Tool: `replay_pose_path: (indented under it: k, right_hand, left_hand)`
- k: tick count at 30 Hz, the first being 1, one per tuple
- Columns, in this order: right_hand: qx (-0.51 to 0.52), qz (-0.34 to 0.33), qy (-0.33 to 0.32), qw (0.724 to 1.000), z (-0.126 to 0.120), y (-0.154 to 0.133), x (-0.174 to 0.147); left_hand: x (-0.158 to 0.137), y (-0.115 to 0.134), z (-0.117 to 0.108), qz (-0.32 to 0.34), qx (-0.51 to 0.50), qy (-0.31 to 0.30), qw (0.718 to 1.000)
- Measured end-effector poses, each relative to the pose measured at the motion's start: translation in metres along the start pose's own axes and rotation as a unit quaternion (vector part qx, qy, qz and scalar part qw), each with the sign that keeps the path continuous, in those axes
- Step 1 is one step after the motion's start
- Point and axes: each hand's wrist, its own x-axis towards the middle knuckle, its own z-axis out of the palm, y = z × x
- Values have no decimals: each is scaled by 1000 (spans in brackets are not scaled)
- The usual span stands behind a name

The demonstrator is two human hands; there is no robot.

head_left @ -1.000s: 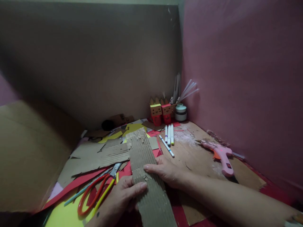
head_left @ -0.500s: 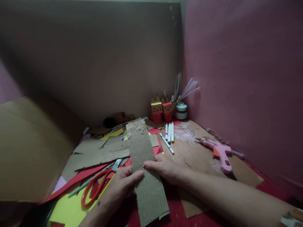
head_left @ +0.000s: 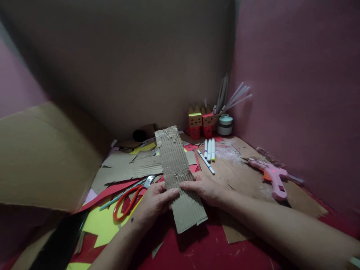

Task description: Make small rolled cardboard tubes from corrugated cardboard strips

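Red littered surface (head_left: 168, 255); pink wall (head_left: 298, 75); cardboard strip (head_left: 173, 157) in the grip of left hand (head_left: 158, 198), right hand (head_left: 204, 188)

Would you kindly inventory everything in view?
Strip: 1, brown, in hands
Scissors: 1, red handles, left
Rod: 1, bluish, by scissors
Markers: 4, mostly white, centre
Glue gun: 1, pink, right
Figures: 2, red and brown, back
Jar: 1, pale, back
Sticks: several, whitish, back
Cardboard: several, brown, around
Paper: several, yellow and red, mostly left
Walls: several, grey and pink, around
Dark object: 1, black, lower left
Left hand: 1, bare, on strip
Right hand: 1, bare, on strip
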Motion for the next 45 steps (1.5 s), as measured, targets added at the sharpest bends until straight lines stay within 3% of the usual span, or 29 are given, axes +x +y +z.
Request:
replay_pose_path:
  k: [4, 10, 16, 26, 30, 33, 38, 45]
  right_hand:
    - [10, 15, -2, 1000, 1, -3, -2]
    - [26, -48, 26, 998, -3, -1, 0]
    - [48, -47, 40, 997, -7, -1, 3]
    - [35, -40, -14, 999, -5, -1, 1]
    - [25, -81, 6, 996, -8, -6, -1]
    - [-68, -153, -6, 986, -7, -10, -7]
    - [-259, -235, -49, 936, 3, -11, -16]
    - [-101, -162, -2, 982, 7, -17, -16]
  left_hand:
    - [-1, 3, 0, -5, -17, 7, 1000]
    - [-3, 7, -1, -20, -3, 1, 1000]
    - [-2, 4, 0, -30, -5, 17, 999]
    - [-1, 12, -5, 12, -51, 67, 996]
    - [3, 12, -16, 34, -107, 48, 993]
    - [4, 11, -19, 35, -114, 31, 992]
    - [1, 11, -16, 20, -58, 27, 998]
    - [-2, 21, -13, 59, 105, 114, 986]
